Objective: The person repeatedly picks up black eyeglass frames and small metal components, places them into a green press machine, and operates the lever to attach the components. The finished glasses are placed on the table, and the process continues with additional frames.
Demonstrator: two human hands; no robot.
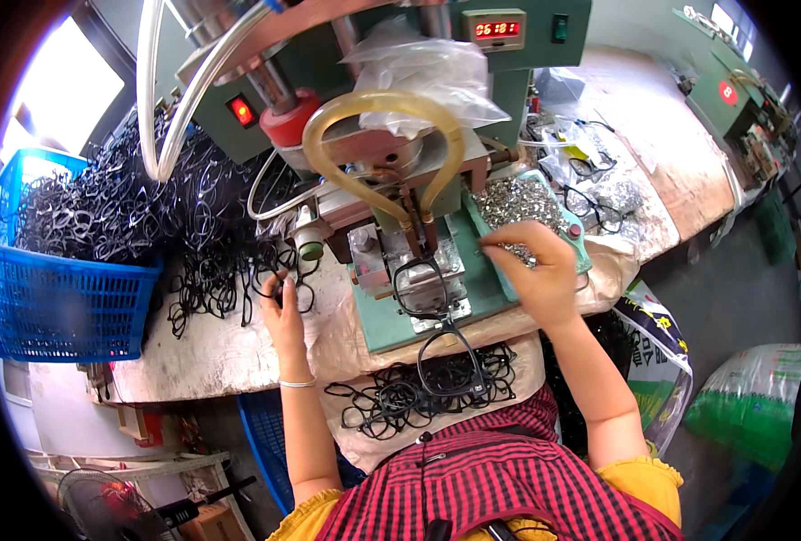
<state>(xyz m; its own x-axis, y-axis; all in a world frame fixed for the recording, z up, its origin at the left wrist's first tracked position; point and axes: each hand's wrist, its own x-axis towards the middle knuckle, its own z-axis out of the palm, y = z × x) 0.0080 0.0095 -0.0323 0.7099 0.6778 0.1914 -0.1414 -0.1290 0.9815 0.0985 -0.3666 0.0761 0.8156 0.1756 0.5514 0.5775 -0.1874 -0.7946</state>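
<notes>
A black glasses frame (443,318) hangs at the press (373,155) before us. Our left hand (284,320) has fingers half curled at loose frames on the bench (229,362); our right hand's (547,278) nearly meet beside the tray (584,261). We cannot tell either grip.

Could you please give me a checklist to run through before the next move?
1. Eyeglass frame at the press: ok, one rim is near the dark tips.
2. Frame exactly aligned: cannot tell, detail too small.
3. Left hand clear of the tips: ok, at loose frames.
4. Right hand clear of the tips: ok, over the tray.
5. Metal bits available: ok, plenty.
6. Red switch lit: ok.
</notes>
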